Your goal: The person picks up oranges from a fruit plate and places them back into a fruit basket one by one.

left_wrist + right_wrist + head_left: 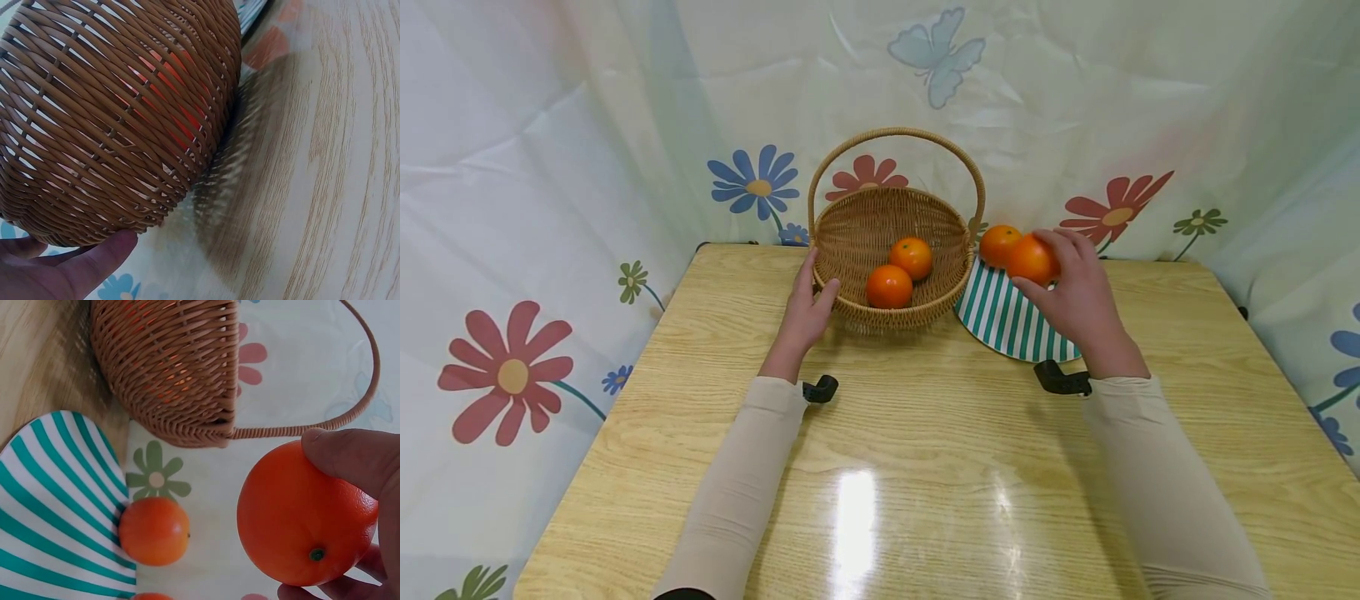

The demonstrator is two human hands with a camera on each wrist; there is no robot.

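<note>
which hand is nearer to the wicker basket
Left. The left hand touches the wicker basket on its left side; the right hand is apart from it, off to its right, holding an orange fruit.

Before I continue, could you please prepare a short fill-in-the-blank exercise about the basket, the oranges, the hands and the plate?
In the head view, ____ oranges show inside the basket.
The ____ hand grips another orange, while the other hand touches the basket.
The plate is patterned with white and green ____.
In the right wrist view, the gripped orange's stem end is ____.

Missing words: two; right; stripes; green.
</note>
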